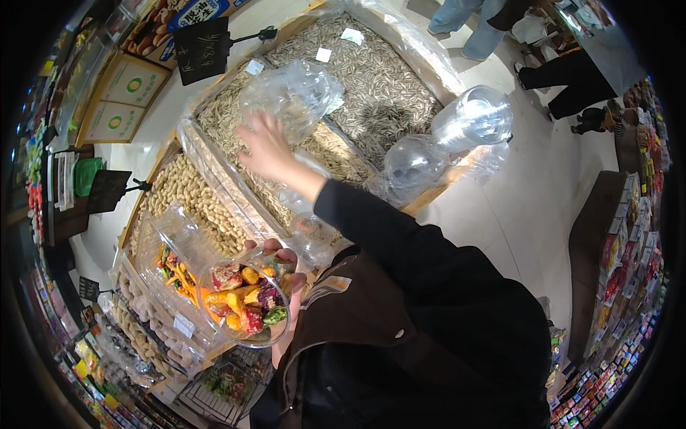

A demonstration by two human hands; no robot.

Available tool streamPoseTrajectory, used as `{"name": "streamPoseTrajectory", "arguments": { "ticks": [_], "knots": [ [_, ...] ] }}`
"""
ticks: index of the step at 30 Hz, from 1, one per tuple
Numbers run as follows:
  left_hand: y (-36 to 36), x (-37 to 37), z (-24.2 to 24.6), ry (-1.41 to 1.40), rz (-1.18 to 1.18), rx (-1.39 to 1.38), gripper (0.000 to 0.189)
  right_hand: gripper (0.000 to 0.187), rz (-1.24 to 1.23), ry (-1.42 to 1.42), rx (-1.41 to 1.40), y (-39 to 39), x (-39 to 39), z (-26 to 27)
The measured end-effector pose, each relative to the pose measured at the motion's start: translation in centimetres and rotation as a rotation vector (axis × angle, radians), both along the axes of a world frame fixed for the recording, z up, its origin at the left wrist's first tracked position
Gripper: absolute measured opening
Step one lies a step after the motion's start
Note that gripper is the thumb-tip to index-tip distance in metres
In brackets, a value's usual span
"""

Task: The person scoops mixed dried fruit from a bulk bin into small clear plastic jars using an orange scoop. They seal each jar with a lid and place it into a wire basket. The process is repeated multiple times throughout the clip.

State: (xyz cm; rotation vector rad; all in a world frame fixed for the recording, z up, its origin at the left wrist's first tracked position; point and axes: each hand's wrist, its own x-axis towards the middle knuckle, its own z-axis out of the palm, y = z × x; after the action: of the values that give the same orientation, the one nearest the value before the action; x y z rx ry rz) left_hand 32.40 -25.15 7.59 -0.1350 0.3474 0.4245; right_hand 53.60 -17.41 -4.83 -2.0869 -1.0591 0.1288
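Observation:
My left hand grips a round clear plastic tub at the lower left. Colourful snack pieces in yellow, red, purple and green, some flecked with sesame, fill it. Up and to the right, my right hand is spread and slightly blurred over a bin of pale sunflower seeds, holding nothing that I can see. A crumpled clear plastic bag lies right beside its fingers; whether they touch is unclear. Below the tub, a clear plastic box contains orange shreds and other colourful pieces.
Darker striped seeds fill the neighbouring bin; unshelled peanuts lie in another. Stacked clear tubs stand on the bin's right edge. Black price signs rise on the left. A wire basket sits below. People's legs appear upper right.

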Motion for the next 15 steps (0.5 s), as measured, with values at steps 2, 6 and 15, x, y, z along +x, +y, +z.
{"name": "streamPoseTrajectory", "arguments": {
  "ticks": [2, 6, 15],
  "knots": [
    [0.6, -0.1, -0.1, -0.069, -0.005, -0.015, 0.043, 0.060, -0.170, -0.330, -0.153, 1.9, 4.2, -2.4],
    [1.9, -0.8, -0.6, -0.007, 0.001, -0.082, 0.042, 0.071, -0.147, 0.125, -0.338, 1.5, 12.0, -8.4],
    [4.4, -0.7, -2.9, -0.108, 0.046, -0.160, 0.043, 0.028, -0.725, -0.549, 0.102, -3.1, 17.9, -6.3]
  ]
}}
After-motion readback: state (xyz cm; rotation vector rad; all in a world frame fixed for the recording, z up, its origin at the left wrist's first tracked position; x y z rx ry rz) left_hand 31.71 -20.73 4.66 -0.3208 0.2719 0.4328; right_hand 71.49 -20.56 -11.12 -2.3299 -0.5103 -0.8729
